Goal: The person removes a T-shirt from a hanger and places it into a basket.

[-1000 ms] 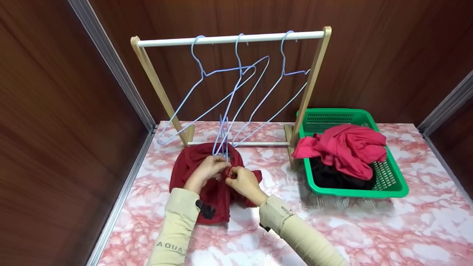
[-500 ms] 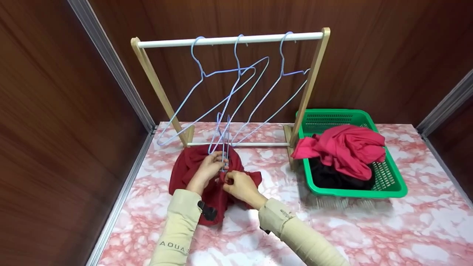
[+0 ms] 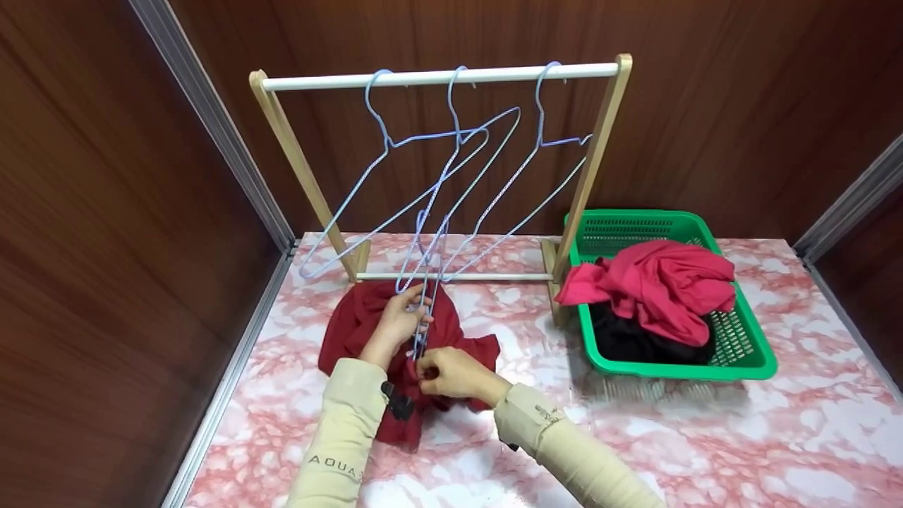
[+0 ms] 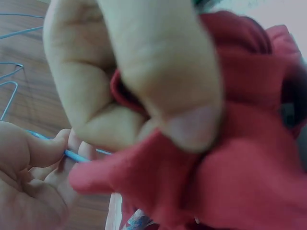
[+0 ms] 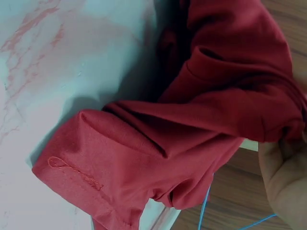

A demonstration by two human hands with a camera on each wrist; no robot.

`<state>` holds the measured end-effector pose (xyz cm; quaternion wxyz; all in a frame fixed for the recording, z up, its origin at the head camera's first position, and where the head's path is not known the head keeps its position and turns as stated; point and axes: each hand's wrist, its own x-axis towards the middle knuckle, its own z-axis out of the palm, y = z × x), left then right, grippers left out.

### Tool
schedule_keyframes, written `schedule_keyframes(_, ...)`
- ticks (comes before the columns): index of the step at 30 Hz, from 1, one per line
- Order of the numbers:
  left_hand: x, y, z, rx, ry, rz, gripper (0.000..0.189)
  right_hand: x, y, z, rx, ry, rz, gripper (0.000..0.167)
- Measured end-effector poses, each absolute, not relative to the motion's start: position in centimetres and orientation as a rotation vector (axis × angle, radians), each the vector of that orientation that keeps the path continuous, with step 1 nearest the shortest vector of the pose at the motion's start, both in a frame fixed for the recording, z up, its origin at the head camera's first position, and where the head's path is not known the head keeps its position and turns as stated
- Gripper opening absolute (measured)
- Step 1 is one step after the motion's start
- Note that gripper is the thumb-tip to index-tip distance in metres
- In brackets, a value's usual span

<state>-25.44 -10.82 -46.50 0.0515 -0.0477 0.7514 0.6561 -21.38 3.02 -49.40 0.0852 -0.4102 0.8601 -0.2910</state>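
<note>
A dark red shirt (image 3: pixel 356 321) lies bunched on the table in front of the rack. My left hand (image 3: pixel 402 321) holds a light blue wire hanger (image 3: pixel 425 303), whose lower part goes into the shirt. Thumb and fingers close on the blue wire in the left wrist view. My right hand (image 3: pixel 458 374) pinches an edge of the shirt (image 4: pixel 240 143) just below the hanger; its thumb and curled finger fill the left wrist view. In the right wrist view the shirt (image 5: pixel 216 115) hangs in folds from the right hand (image 5: pixel 285 184), partly cut off by the frame.
A small rack with a white rail (image 3: pixel 494 74) stands behind the shirt, and three blue wire hangers (image 3: pixel 353 197) hang from it close over my hands. To the right is a green basket (image 3: pixel 677 368) with pink cloth (image 3: pixel 663 282) and black cloth (image 3: pixel 635 339).
My right hand has moved down toward me, drawing the shirt's edge along. More of the held hanger shows between my hands. The left hand has shifted only slightly.
</note>
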Motion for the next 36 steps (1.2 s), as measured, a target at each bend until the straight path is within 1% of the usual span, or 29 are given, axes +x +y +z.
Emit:
schedule_keyframes(7,-25.9,-11.2,-46.5,-0.185,2.359,1.998,0.049,-21.0,2.8,-50.3,-1.316,2.483,-0.709,0.007)
schedule_keyframes(8,-25.8,-11.4,-46.4,-0.157,2.371,2.018,0.049,-21.0,2.7,-50.5,-1.321,2.48,-0.686,0.007)
schedule_keyframes(10,-27.3,-12.3,-48.7,-0.101,2.377,2.083,0.049,-20.9,2.8,-50.7,-1.311,2.473,-0.65,0.007)
schedule_keyframes(11,-28.3,-13.0,-50.5,-0.052,2.38,2.118,0.046,-20.8,2.8,-50.8,-1.298,2.472,-0.638,0.008)
schedule_keyframes(12,-29.4,-13.7,-52.3,0.005,2.386,2.151,0.042,-20.8,2.8,-50.9,-1.277,2.475,-0.628,0.008)
schedule_keyframes(13,-29.5,-14.0,-52.4,0.024,2.402,2.151,0.037,-20.8,2.9,-51.0,-1.253,2.482,-0.621,0.009)
schedule_keyframes(15,-31.1,-14.9,-55.0,0.058,2.444,2.145,0.025,-20.8,2.9,-51.1,-1.184,2.506,-0.605,0.01)
schedule_keyframes(17,-30.6,-15.0,-54.0,-0.029,2.531,2.027,0.02,-20.9,3.1,-51.3,-1.1,2.557,-0.594,0.01)
schedule_keyframes(18,-29.8,-14.7,-52.6,-0.081,2.571,1.959,0.02,-21.0,3.1,-51.4,-1.055,2.592,-0.588,0.01)
schedule_keyframes(19,-28.9,-14.4,-51.1,-0.138,2.604,1.888,0.022,-21.1,3.2,-51.5,-1.012,2.629,-0.585,0.01)
schedule_keyframes(20,-28.9,-14.4,-51.0,-0.169,2.637,1.837,0.025,-21.2,3.3,-51.7,-0.971,2.668,-0.582,0.01)
schedule_keyframes(21,-28.2,-14.4,-50.1,-0.171,2.672,1.798,0.027,-21.3,3.3,-51.9,-0.941,2.709,-0.576,0.011)
schedule_keyframes(22,-27.4,-14.1,-48.6,-0.231,2.695,1.714,0.03,-21.4,3.3,-52.1,-0.92,2.749,-0.574,0.014)
schedule_keyframes(24,-26.6,-14.3,-47.5,-0.227,2.719,1.679,0.033,-21.5,3.4,-52.7,-0.905,2.834,-0.576,0.026)
schedule_keyframes(25,-26.3,-14.3,-47.1,-0.238,2.719,1.668,0.035,-21.6,3.4,-53.0,-0.909,2.872,-0.572,0.036)
schedule_keyframes(29,-26.1,-15.1,-46.9,-0.272,2.676,1.678,0.041,-21.8,3.3,-54.2,-0.856,2.934,-0.589,0.085)
schedule_keyframes(31,-26.2,-15.4,-47.0,-0.292,2.673,1.675,0.043,-22.0,3.3,-54.7,-0.769,2.892,-0.608,0.1)
schedule_keyframes(33,-26.3,-15.9,-47.1,-0.301,2.674,1.666,0.044,-22.2,3.4,-55.2,-0.669,2.828,-0.626,0.105)
schedule_keyframes(36,-26.3,-16.4,-47.1,-0.317,2.686,1.66,0.044,-22.4,3.5,-55.7,-0.576,2.773,-0.611,0.099)
